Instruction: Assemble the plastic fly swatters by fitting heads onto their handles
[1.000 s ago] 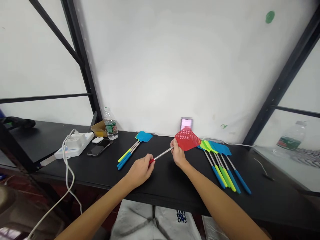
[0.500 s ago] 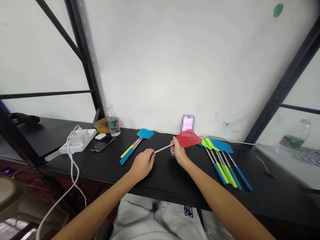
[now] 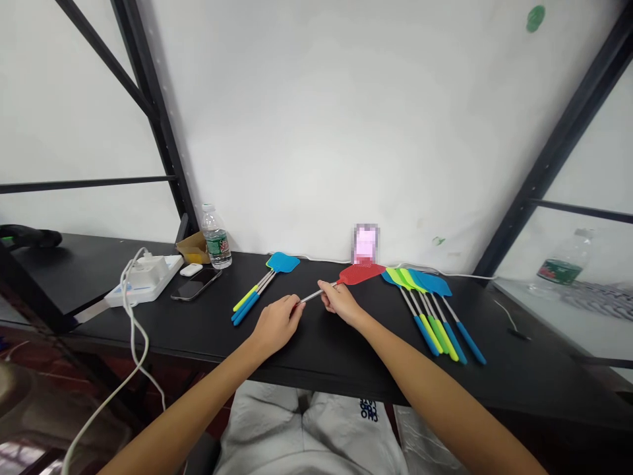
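A red fly swatter (image 3: 360,273) with a thin metal rod lies low over the black table (image 3: 316,343), its head pointing right and back. My left hand (image 3: 277,322) is closed round its red handle end. My right hand (image 3: 336,302) pinches the rod close to the left hand. To the right, several blue and green fly swatters (image 3: 425,297) lie fanned out side by side. On the left lies a small bundle of fly swatters (image 3: 262,287) with a blue head on top.
A water bottle (image 3: 215,239), a phone (image 3: 195,284), a white power strip with cable (image 3: 141,277) and a small cardboard box (image 3: 192,247) sit at the back left. Black rack posts (image 3: 153,125) rise on both sides. A white wall stands close behind the table.
The red swatter's head has dropped from raised to nearly flat above the table. My right hand has slid along the rod toward my left hand.
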